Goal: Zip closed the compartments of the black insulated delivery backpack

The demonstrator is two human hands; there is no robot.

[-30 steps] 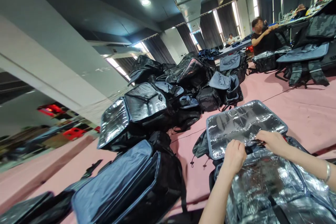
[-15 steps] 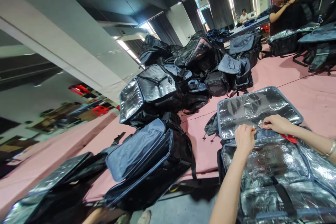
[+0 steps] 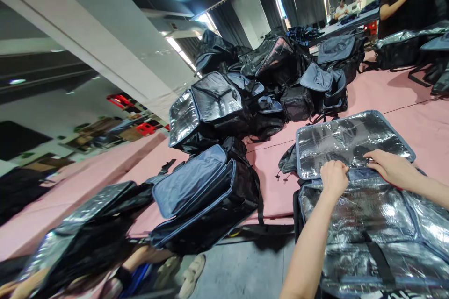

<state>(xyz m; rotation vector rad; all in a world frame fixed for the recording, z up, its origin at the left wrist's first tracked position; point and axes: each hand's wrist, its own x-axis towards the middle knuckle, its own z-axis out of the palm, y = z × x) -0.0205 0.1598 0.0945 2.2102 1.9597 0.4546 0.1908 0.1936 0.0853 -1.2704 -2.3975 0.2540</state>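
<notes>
An insulated bag [image 3: 361, 205] with a silver foil lining lies open at the right, its foil-lined flap [image 3: 347, 145] folded back and edged in blue-grey binding. At the hinge seam, my left hand [image 3: 334, 180] is closed, its fingers pinching the flap's lower edge. My right hand [image 3: 391, 168] is a little to the right over the same seam, with thumb and fingers closed on something small and dark. A sliver of red shows under that hand; I cannot tell what it belongs to. A black strap [image 3: 379, 257] crosses the foil inside the bag.
Several dark bags are heaped on the pink table [image 3: 270, 182]. A bag with a blue-grey lid [image 3: 191, 182] stands open to my left. A co-worker's arm [image 3: 143, 256] and another foil-lined bag [image 3: 98, 203] are at lower left. Another person [image 3: 400, 9] stands at the far right.
The view has shifted, so the scene sits farther right and slightly higher. Both hands stay at the seam; less of the red piece shows under my right hand. More of the co-worker's arms shows at lower left.
</notes>
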